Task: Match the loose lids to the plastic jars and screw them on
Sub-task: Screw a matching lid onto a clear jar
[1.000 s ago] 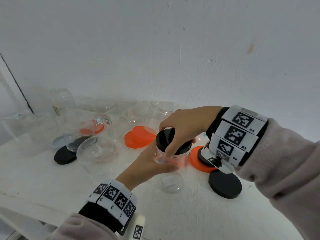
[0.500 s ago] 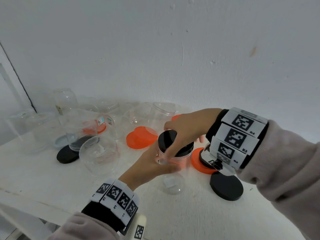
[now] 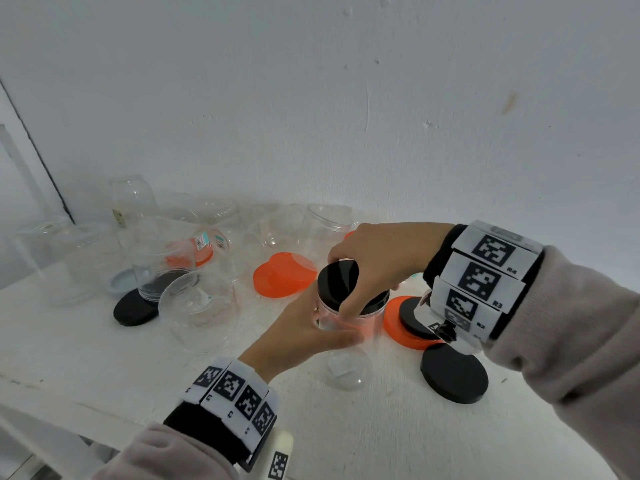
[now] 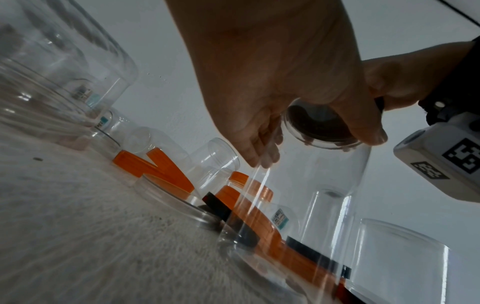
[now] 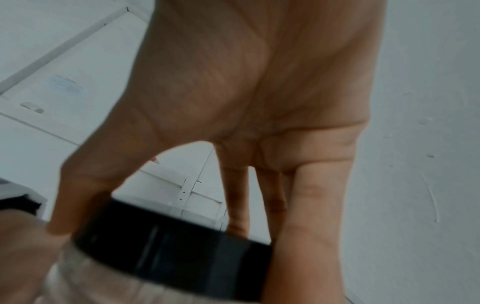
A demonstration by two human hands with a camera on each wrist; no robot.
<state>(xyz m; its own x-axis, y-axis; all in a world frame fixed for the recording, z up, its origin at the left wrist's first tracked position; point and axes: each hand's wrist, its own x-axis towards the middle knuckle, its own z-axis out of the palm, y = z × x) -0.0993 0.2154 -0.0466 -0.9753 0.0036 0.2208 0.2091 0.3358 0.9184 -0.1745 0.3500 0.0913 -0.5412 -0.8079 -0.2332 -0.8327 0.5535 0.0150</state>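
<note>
The clear jar point(image 3: 349, 320) stands upright on the white table point(image 3: 104, 362), well in from the near edge, gripped round its body by the left hand point(image 3: 298, 336), whose fingers curl about the wall. On its mouth sits the black lid point(image 3: 341, 280), and the right hand point(image 3: 384, 258) comes down over it from above – thumb on the near rim, fingertips point(image 5: 235, 226) on the far rim, curled tight about the lid. Room around the jar is tight: just to its right an orange lid point(image 3: 393, 318) lies flat with a black lid point(image 3: 412, 323) on top of it, and nearer the front a loose black lid point(image 3: 453, 374) lies alone. A small clear jar point(image 3: 346, 370) lies just in front of the held one. Behind and to the left rests another orange lid point(image 3: 284, 278), tilted. Farther left a clear jar point(image 3: 199, 311) lies on its side, with a black lid point(image 3: 135, 310) beside it and a cluster of clear jars point(image 3: 86, 251) behind – they crowd the back of the table up to the white wall point(image 3: 311, 116). The front strip of the table, between the wrists and the edge, is bare white and rough-textured. The wall meets a corner at far left.
</note>
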